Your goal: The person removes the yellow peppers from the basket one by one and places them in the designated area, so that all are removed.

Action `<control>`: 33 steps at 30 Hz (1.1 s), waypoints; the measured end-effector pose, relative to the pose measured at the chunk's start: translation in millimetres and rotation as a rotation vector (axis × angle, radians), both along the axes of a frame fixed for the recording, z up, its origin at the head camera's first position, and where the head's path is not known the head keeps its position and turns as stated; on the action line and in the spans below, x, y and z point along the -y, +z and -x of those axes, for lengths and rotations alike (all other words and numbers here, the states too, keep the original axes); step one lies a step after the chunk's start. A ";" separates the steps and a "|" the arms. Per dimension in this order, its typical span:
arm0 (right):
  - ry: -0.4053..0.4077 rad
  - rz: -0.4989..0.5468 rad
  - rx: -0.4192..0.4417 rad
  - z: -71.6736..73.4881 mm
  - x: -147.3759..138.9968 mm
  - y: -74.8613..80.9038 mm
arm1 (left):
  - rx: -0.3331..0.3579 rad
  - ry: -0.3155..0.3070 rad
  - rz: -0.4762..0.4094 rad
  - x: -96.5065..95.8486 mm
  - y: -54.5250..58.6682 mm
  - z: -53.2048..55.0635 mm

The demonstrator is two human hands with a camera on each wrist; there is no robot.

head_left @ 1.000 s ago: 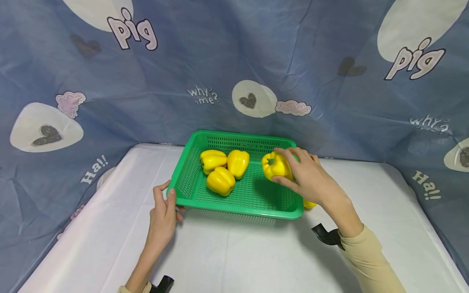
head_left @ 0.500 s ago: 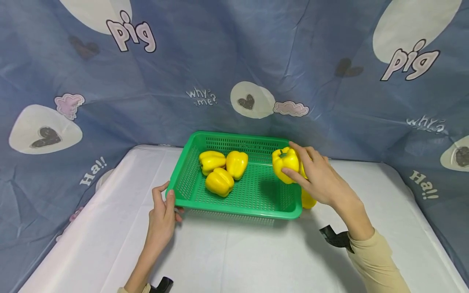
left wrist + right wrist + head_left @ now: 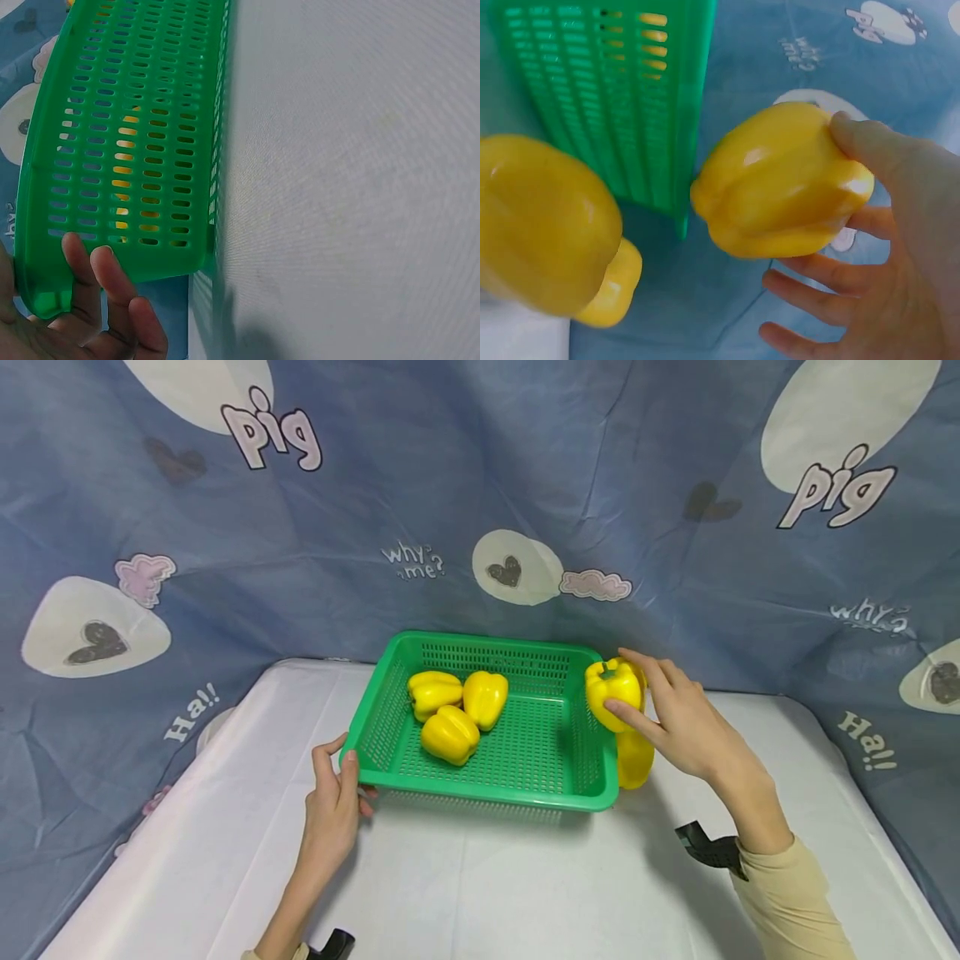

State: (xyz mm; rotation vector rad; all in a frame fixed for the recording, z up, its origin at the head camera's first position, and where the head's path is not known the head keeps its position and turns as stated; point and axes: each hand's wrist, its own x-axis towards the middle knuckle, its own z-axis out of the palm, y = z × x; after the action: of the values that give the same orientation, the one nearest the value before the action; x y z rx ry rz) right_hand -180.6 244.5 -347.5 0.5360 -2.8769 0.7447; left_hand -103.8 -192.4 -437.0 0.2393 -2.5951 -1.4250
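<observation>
In the head view my right hand holds a yellow bell pepper at the right rim of a green plastic basket. The thumb and fingers grip its sides, with the green stem facing left. The right wrist view has this pepper raised beside the basket's slotted wall. My left hand grips the basket's near left corner, thumb at the rim and fingers against the outside wall, as the left wrist view shows. Three yellow peppers lie together in the basket's left half.
Outside the basket's right wall another yellow pepper is partly hidden by the rim. Two peppers appear there in the right wrist view, a near one overlapping a farther one. A white-covered table meets a blue printed cloth behind.
My right hand has carried the pepper rightward from over the basket's inside to its right rim. More of the pepper outside the wall shows. The left hand stays at the corner.
</observation>
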 end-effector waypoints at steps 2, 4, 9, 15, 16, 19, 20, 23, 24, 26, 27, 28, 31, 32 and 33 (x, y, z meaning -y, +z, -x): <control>-0.007 -0.001 0.000 0.6 -4.2 -0.7 | 0.000 -0.001 -0.003 -0.1 0.0 -0.1; -0.011 -0.002 0.004 0.8 -8.0 -1.0 | 0.001 -0.001 -0.003 -0.3 -0.1 -0.2; -0.022 -0.008 0.022 1.5 -16.4 -2.3 | 0.002 -0.002 -0.003 -0.4 -0.4 -0.3; -0.043 -0.013 0.040 3.4 -28.0 -7.1 | -0.003 0.000 -0.007 -0.3 -0.5 -0.1; -0.051 -0.014 0.040 3.9 -30.3 -8.0 | -0.003 -0.001 -0.008 -0.2 -0.4 -0.2; -0.075 -0.013 0.037 5.2 -37.9 -10.2 | 0.000 0.001 -0.008 -0.3 -0.3 -0.4; -0.082 -0.010 0.038 5.6 -40.5 -10.9 | 0.002 0.003 -0.008 -0.5 -0.3 -0.4; -0.095 -0.001 0.037 6.7 -47.8 -12.6 | 0.004 0.007 -0.010 -1.0 0.0 -0.4; -0.099 0.005 0.040 7.2 -50.0 -13.2 | 0.004 0.009 -0.010 -1.1 0.1 -0.3; -0.108 0.014 0.046 8.3 -54.0 -14.3 | 0.003 0.009 -0.013 -1.2 0.2 -0.3; -0.112 0.017 0.047 8.9 -56.0 -14.9 | 0.002 0.009 -0.015 -1.3 0.2 -0.2; -0.117 0.018 0.049 9.4 -57.8 -15.0 | 0.000 0.008 -0.016 -1.2 0.2 -0.2; -0.132 0.023 0.064 11.2 -63.7 -16.1 | -0.001 0.005 -0.016 -0.7 0.0 -0.4; -0.136 0.024 0.073 11.9 -65.8 -16.7 | -0.002 0.004 -0.015 -0.6 -0.1 -0.5; -0.139 0.027 0.084 12.8 -67.9 -17.5 | -0.003 0.004 -0.013 -0.4 -0.2 -0.6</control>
State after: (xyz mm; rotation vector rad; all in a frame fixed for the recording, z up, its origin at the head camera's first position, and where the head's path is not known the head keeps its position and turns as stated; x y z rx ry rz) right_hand -193.4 312.4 -365.0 0.3039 -2.9393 0.8001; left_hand -103.2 -192.1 -437.3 0.2446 -2.5819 -1.4407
